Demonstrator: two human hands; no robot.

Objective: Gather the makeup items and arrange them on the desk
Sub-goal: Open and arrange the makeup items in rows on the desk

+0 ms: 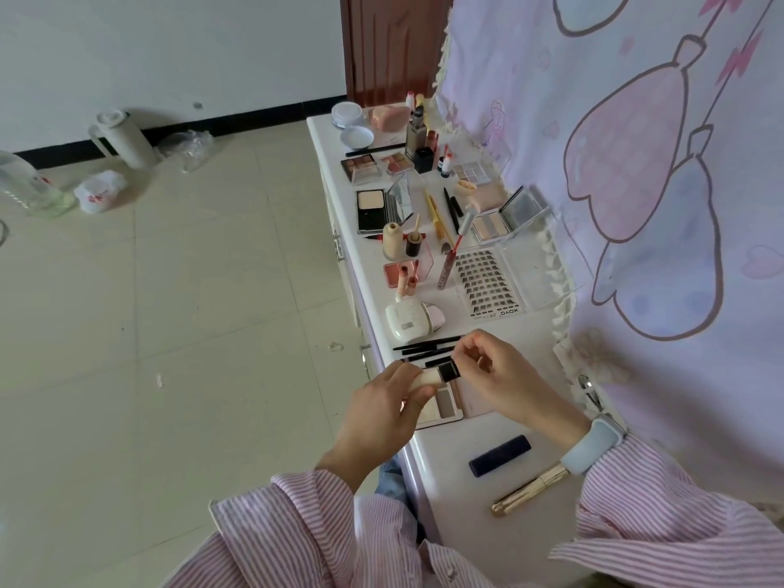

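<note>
Where the two hands meet above the near part of the tabletop, a small cream tube with a black cap is held level.
Tube: its cream body is gripped by the left hand, its black cap is pinched by the right hand; it is held over an open palette.
Left hand: fingers are curled round the tube's body.
Right hand: thumb and fingertips are closed on the cap, the other fingers bent; a pale blue band is worn on the wrist.
Just behind the hands: several black pencils are laid side by side, with a white case beyond them.
Near edge: a dark blue stick and a gold tube are laid apart from each other.
Middle: a lash tray, a blush compact and a powder compact are spread out.
Far end: eyeshadow palettes, bottles and round white jars are set.
Floor: a white flask and plastic bags are seen near the wall.
</note>
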